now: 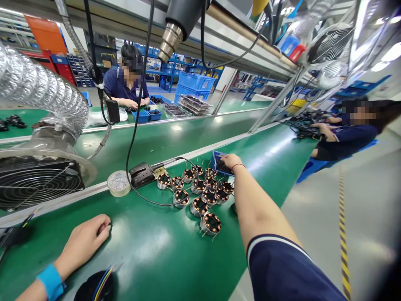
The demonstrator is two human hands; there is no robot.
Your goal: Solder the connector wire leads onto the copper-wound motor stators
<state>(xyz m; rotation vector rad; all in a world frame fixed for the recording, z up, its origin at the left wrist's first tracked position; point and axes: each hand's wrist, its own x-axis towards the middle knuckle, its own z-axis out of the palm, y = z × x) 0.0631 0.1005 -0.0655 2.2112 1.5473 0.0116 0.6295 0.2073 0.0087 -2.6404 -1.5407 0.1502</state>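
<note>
My left hand [86, 237] rests low over the green bench at the left, its fingers curled together. A tiny dark bit shows at its fingertips, too small to name. Farther out, my right hand [232, 161] dips into a small blue bin [214, 158] of small black parts [223, 166]. Its fingers are bent down among them, and the fingertips are hidden. Left of my right forearm stand several motor stators [210, 223] with copper windings and upright wire ends. Near my left wrist lies a round black part [94, 286] with coloured wires.
A heat gun [175, 33] hangs overhead, and its black cable loops across the stators. A round tub [119, 184] sits beside a black holder [142, 174]. At left stand a fan [40, 182] and foil duct [40, 88]. Co-workers sit across and at right.
</note>
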